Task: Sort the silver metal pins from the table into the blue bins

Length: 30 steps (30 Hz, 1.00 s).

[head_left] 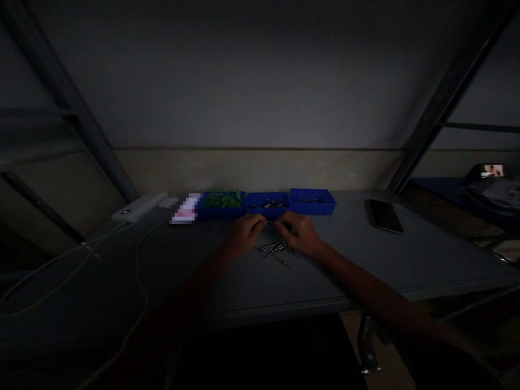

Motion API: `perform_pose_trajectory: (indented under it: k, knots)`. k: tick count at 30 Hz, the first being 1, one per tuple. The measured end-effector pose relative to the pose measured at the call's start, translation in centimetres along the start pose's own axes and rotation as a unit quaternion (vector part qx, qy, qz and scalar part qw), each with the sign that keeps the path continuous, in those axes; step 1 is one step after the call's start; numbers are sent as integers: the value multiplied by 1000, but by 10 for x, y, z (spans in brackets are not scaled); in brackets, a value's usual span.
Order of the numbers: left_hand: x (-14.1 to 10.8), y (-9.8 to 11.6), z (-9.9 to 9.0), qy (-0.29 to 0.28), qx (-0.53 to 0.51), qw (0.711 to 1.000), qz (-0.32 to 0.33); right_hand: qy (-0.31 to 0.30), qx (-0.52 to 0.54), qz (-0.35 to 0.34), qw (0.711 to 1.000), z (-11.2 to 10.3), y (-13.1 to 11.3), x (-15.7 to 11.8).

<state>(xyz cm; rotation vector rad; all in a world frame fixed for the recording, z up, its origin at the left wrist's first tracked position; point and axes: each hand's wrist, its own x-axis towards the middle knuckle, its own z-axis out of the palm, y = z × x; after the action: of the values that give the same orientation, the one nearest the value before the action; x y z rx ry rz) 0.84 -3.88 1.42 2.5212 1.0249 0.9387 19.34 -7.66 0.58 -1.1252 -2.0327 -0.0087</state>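
My left hand [245, 233] and my right hand [301, 233] face each other low over the table, fingertips closed in a pinch. A thin rod-like piece [271, 221] spans the small gap between them; dim light hides its exact kind. Just below the hands lies a loose pile of slender metal parts [274, 248], partly behind my right hand. One similar metal part [282, 262] rests apart, nearer the front edge. Behind the hands stand three blue bins: one with green pieces [222, 200], a middle bin [268, 212] with small metal parts, and a right-hand bin [314, 208] with some thin parts.
A dark phone [385, 216] lies on the grey table [345, 265] to the right. At the left are a white power strip [140, 207], a trailing white cable [137, 260] and a blurred-out white and pink item [186, 210]. Metal posts [426, 119] rise at both sides.
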Motion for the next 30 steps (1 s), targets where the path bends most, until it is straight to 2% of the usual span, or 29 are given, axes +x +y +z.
perform_pose_trajectory:
  k: [3, 6, 9, 11, 13, 14, 15, 17, 19, 22, 26, 30]
  knots:
    - [0, 0, 2, -18, 2, 1000, -4, -8, -20, -29, 999, -3, -1, 1]
    - [-1, -4, 6, -38, 6, 999, -9, 5, -80, -20, 997, -10, 6, 5]
    - [-1, -10, 11, -69, 9, 997, -15, 85, -170, 72, 979, -24, 29, 11]
    - [0, -14, 13, -97, 19, 995, -15, 154, -225, 170, 947, -35, 48, 14]
    - [2, -16, 15, -132, 40, 990, -9, 186, -256, 235, 919, -43, 62, 15]
    - [5, -16, 16, -148, 52, 988, -5, 186, -261, 250, 914, -44, 66, 14]
    - [7, -16, 17, -161, 64, 985, 0, 180, -261, 256, 913, -43, 67, 13]
    - [12, -16, 18, -182, 84, 980, 7, 137, -244, 235, 931, -35, 61, 11]
    - [17, -15, 19, -199, 105, 974, 6, 72, -207, 186, 958, -21, 46, 9]
    - [19, -19, 20, -207, 129, 970, -5, -23, -145, 133, 980, -3, 21, 7]
    - [18, -30, 20, -153, 80, 985, 3, -98, -113, 61, 987, 4, 7, 5]
    - [22, -31, 15, -95, 4, 995, 24, -119, -106, 35, 987, 1, 9, 4]
